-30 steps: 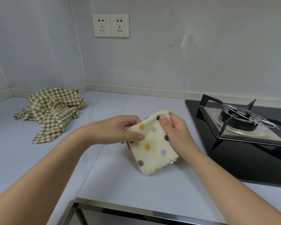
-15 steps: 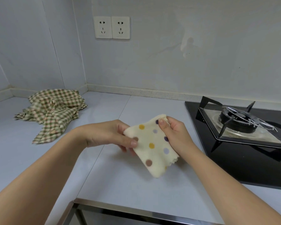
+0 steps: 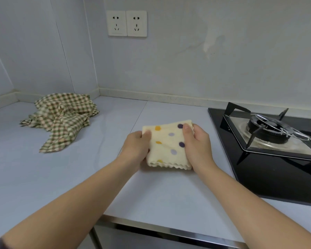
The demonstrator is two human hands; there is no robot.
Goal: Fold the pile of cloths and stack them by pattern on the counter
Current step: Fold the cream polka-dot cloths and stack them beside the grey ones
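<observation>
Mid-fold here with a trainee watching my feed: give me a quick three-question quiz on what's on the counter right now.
1. True or false: the checked cloths lie in a neat folded stack.
2. What holds the dotted cloth? A) one hand B) both hands C) nothing
3. Fill in: the gas stove sits to the ___ of the dotted cloth.
Key: 1 false, they are a crumpled heap on the counter. 2 B, the left hand and right hand each grip a side. 3 right.
</observation>
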